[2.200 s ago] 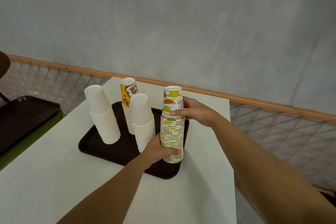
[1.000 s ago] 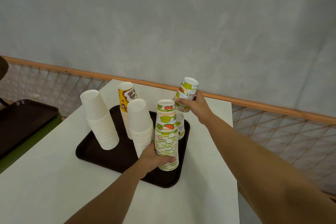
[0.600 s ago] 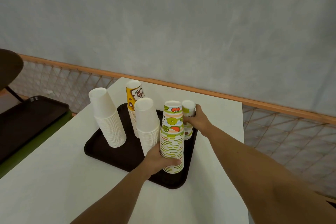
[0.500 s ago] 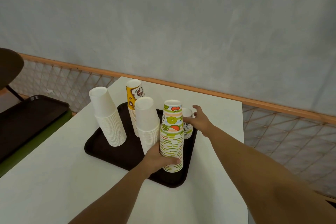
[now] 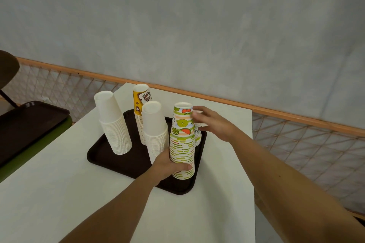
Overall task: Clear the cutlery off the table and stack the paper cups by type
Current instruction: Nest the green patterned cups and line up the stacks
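Note:
A tall stack of upturned fruit-print paper cups stands at the front right of a dark brown tray. My left hand grips the base of this stack. Just behind it sits a short stack of the same print, mostly hidden. My right hand hovers at the top of the short stack with fingers spread and relaxed, slightly blurred. Also on the tray are two plain white stacks and a yellow coffee-print stack. No cutlery is in view.
The tray lies on a white table whose right edge runs close to my right arm. A second dark tray rests on a green bench at the left. An orange-railed mesh fence and a grey wall stand behind.
My right hand lifted a few fruit-print cups off the tall stack, set them on the short stack behind, and has now loosened its fingers. My left hand has kept its grip on the tall stack.

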`<state>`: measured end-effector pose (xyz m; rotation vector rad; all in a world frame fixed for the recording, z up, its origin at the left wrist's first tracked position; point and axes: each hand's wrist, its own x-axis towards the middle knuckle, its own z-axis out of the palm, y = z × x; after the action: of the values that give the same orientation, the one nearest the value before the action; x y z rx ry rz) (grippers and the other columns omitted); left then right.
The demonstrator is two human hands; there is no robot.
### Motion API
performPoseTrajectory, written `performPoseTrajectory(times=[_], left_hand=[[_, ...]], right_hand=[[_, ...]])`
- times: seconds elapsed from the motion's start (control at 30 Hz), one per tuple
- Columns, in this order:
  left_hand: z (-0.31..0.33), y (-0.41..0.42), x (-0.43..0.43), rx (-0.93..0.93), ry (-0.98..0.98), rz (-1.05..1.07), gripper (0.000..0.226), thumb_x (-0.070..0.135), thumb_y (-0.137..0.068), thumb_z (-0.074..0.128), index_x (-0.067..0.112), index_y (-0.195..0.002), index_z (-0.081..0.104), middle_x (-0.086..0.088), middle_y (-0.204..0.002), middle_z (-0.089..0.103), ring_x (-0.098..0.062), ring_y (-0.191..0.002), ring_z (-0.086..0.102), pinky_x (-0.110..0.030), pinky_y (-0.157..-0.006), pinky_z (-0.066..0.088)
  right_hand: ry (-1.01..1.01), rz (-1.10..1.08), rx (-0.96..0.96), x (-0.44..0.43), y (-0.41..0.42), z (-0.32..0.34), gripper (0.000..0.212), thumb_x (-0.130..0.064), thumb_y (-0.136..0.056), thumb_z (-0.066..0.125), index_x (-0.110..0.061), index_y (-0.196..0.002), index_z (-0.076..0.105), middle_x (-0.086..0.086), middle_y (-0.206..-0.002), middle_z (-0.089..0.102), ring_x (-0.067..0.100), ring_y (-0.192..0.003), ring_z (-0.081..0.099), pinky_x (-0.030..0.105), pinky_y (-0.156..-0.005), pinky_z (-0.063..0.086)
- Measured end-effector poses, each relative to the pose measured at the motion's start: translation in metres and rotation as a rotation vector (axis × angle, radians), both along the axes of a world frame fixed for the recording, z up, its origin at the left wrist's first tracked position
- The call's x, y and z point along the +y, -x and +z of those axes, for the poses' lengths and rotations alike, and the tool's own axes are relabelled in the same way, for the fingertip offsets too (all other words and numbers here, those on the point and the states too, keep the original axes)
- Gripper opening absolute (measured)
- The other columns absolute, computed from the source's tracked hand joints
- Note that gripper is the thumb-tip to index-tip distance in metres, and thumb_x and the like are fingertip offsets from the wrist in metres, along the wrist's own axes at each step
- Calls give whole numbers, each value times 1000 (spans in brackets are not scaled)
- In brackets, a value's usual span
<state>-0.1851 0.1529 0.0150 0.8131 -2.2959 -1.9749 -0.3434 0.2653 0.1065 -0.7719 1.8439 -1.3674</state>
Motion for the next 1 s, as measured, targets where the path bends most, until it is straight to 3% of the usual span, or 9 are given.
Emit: performPoseTrajectory(times=[0.13,0.3,0.5,0.67,1.0], left_hand=[[9,-5,7,20,4,-12,73,19,-66,83,27,-128,45,7,-119,57,-13,-114,53,-29,-95,42],[12,-13,15,21,-1,-31,68,19,-67,83,29,-123,46,7,-118,58,-14,-112,54,-28,-93,43],[18,-18,21,17,0,-21,64,17,-69,81,30,-120,46,7,-115,57,-13,-111,53,-30,-97,42],[20,-21,21,14,8,-16,68,20,-67,82,29,-124,46,5,-120,58,-16,-115,53,-34,-100,42],[20,-26,23,15,3,7,63,17,-70,81,30,-119,44,9,-113,55,-11,-109,50,-28,-95,40]], right_hand=[[-104,138,33,1,-16,0,63,-30,-81,71,-23,-136,41,3,-126,58,21,-116,57,40,-102,45],[-90,174,52,2,-30,4,46,-23,-81,72,-25,-123,53,-3,-121,63,18,-111,60,35,-96,49],[-60,129,75,4,-35,11,40,-24,-81,72,-26,-118,55,-2,-119,64,20,-111,61,38,-97,49],[-44,104,83,1,-34,18,49,-28,-79,74,-24,-124,54,0,-122,63,20,-111,61,42,-96,50],[37,79,99,0,-30,37,50,-27,-79,73,-21,-125,54,0,-119,65,18,-108,63,37,-90,53]])
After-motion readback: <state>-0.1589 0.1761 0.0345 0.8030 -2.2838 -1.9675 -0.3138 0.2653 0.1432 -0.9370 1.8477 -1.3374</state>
